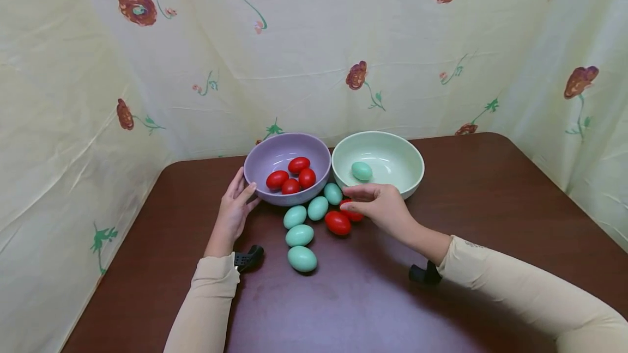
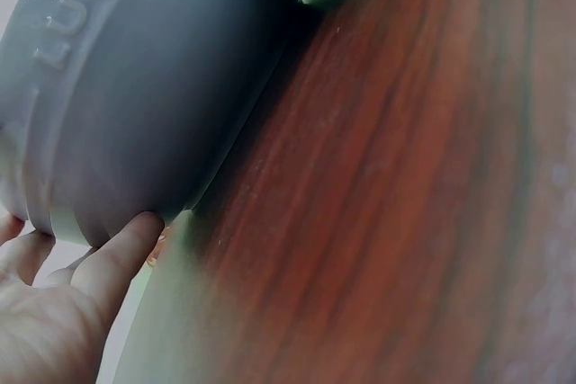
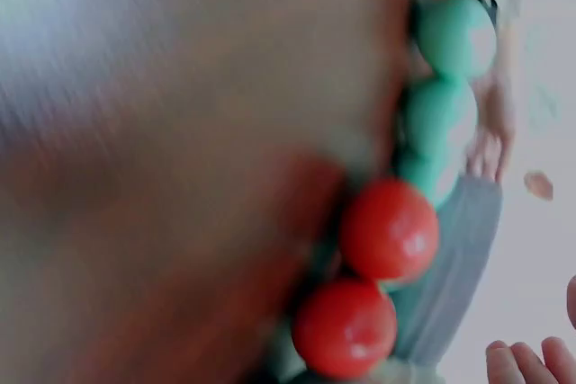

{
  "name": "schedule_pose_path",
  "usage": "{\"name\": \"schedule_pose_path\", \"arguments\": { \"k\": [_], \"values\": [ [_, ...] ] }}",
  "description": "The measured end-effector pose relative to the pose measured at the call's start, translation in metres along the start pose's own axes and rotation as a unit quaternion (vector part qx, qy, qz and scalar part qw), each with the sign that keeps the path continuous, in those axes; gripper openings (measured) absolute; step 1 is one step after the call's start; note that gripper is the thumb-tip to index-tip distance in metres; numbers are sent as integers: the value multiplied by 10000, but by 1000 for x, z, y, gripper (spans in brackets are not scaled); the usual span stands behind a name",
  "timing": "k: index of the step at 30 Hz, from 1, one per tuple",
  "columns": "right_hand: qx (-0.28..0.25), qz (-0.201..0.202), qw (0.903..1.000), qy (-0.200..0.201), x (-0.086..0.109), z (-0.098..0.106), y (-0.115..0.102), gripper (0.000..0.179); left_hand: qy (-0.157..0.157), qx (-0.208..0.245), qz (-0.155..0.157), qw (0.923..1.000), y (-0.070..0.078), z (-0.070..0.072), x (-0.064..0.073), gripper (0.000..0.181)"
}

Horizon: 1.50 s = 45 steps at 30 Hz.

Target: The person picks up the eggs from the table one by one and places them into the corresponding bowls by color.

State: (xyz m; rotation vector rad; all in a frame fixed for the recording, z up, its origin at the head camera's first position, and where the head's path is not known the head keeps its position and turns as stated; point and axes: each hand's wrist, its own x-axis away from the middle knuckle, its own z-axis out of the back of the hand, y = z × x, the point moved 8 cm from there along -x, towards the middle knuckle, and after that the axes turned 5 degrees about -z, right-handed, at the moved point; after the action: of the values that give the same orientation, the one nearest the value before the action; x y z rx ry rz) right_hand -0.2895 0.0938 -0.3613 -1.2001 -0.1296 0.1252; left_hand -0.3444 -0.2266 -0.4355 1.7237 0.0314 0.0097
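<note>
My left hand (image 1: 234,208) rests against the left side of a purple bowl (image 1: 324,170), its thumb at the rim. In the left wrist view its fingers (image 2: 117,263) lie fairly straight against the bowl's outer wall (image 2: 171,87). Several red eggs (image 1: 277,180) sit inside that bowl. My right hand (image 1: 387,208) hovers over two red eggs on the table, one of them (image 1: 338,223) in plain sight and the other (image 1: 352,212) partly hidden by the thumb. Its thumb and fingers stand apart with nothing between them. In the right wrist view both red eggs (image 3: 389,229) lie clear of the fingertips (image 3: 531,366).
A pale green bowl (image 1: 417,165) stands beside the purple one, holding one mint-green egg (image 1: 362,171). Several mint-green eggs (image 1: 302,259) form a curved row on the brown table (image 1: 343,309) before the bowls. A flowered cloth (image 1: 304,59) hangs behind the table and along its sides.
</note>
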Motion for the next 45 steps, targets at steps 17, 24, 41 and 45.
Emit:
{"name": "schedule_pose_path", "arguments": {
  "k": [17,24,41,45],
  "values": [
    [432,-66,9986,-283,6,-30,19,48,-50,70,25,10000,1,0,-1,70],
    [547,120,9978,-362,5,-37,16,50,-21,25,26,10000,3,0,-2,68],
    [1464,410,9869,-548,4,-50,13,49,-5,-24,58,10000,2,1,2,68],
    [1649,328,9834,-686,2,-52,14,50,-36,27,58,10000,1,0,1,69]
  ]
}}
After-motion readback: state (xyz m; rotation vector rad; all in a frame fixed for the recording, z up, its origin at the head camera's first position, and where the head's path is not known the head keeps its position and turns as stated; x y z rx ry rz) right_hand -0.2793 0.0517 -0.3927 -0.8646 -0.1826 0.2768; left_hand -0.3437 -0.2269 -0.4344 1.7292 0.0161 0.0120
